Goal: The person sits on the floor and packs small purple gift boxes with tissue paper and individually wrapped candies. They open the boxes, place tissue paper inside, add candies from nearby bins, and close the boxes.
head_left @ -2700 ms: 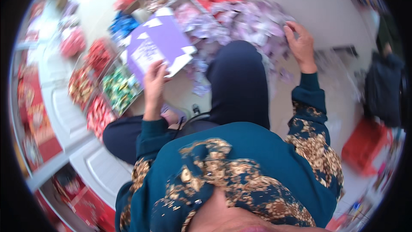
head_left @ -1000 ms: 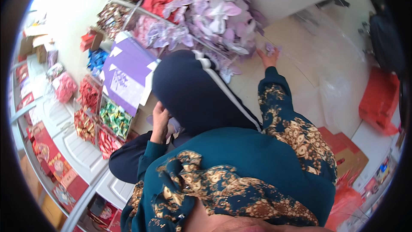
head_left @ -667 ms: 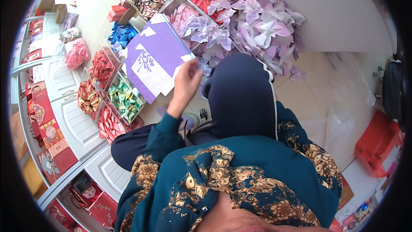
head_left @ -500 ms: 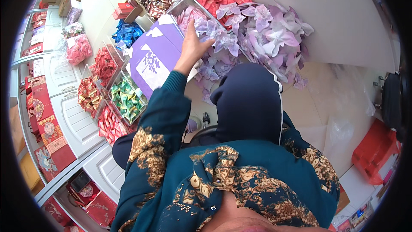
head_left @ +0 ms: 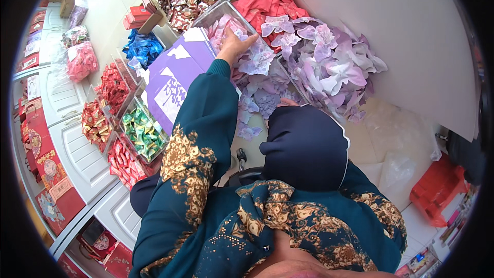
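My left hand [head_left: 235, 42] reaches into an acrylic compartment of pink pieces [head_left: 226, 20], thumb and fingers apart, fingertips among them beside lilac butterfly cutouts [head_left: 256, 62]. Under my sleeve lies a stack of purple cards [head_left: 168, 80] with white corners and a white panel. Only some fingers of my right hand [head_left: 286, 103] show beyond my raised knee [head_left: 303, 146], near loose lilac pieces [head_left: 266, 95]; the rest is hidden. A large lilac-white cutout pile [head_left: 332, 69] spreads right of the compartments.
Bins of red [head_left: 116, 85], green [head_left: 141, 131], blue [head_left: 141, 46] and brown [head_left: 182, 0] packets surround the cards. A white cabinet [head_left: 87, 159] lines the left. A pale panel [head_left: 427, 51], plastic sheeting [head_left: 399, 159] and a red bag [head_left: 435, 190] are at right.
My left hand has moved forward from the purple cards into the pink compartment. My right hand, earlier out at the right, is now mostly behind my knee.
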`<state>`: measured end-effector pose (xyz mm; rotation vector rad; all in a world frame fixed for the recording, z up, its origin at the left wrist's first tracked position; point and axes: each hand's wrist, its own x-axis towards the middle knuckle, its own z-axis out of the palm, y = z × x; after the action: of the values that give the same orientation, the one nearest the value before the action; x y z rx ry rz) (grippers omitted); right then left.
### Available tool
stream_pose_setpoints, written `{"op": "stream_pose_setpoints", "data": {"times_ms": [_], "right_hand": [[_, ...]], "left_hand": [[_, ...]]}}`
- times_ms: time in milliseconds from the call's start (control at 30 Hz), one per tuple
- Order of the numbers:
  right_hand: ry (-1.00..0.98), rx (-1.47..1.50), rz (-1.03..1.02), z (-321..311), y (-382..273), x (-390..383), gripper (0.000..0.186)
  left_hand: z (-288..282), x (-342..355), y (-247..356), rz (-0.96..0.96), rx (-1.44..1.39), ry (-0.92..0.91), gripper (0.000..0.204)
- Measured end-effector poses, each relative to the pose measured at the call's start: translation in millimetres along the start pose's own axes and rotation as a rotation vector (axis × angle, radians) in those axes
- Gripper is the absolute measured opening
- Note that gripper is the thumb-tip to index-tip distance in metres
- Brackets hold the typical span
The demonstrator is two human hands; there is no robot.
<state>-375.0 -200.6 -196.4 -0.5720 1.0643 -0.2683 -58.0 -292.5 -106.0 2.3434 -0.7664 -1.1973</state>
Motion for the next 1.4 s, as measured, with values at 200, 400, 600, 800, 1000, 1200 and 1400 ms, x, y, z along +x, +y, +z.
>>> {"op": "stream_pose_setpoints", "data": {"times_ms": [200,400,600,800,1000,1200,1400], "right_hand": [[-0.267,0.061,0.073,30,-48,12,0.076],[-0.393,0.223,0.094,60,-81,8,0.063],[-0.342,0.217,0.071,76,-96,16,0.044],[-0.398,0.416,-0.031,77,-95,5,0.043],[-0.36,0.426,0.141,45,-80,-9,0.046],[-0.455,0.398,0.119,56,-86,-17,0.043],[-0.335,0.303,0.133,67,-87,-28,0.039]], "left_hand": [[-2,-3,-2,0.041,-0.048,-0.26,0.104],[21,-20,-2,0.146,-0.057,-0.057,0.108],[21,-62,17,0.164,0.058,0.085,0.086],[44,-134,17,0.369,-0.034,0.201,0.047],[68,-169,-2,0.362,0.106,0.04,0.047],[5,-135,18,0.313,0.453,-0.298,0.06],[-11,-95,8,0.444,0.809,-0.055,0.095]]}}
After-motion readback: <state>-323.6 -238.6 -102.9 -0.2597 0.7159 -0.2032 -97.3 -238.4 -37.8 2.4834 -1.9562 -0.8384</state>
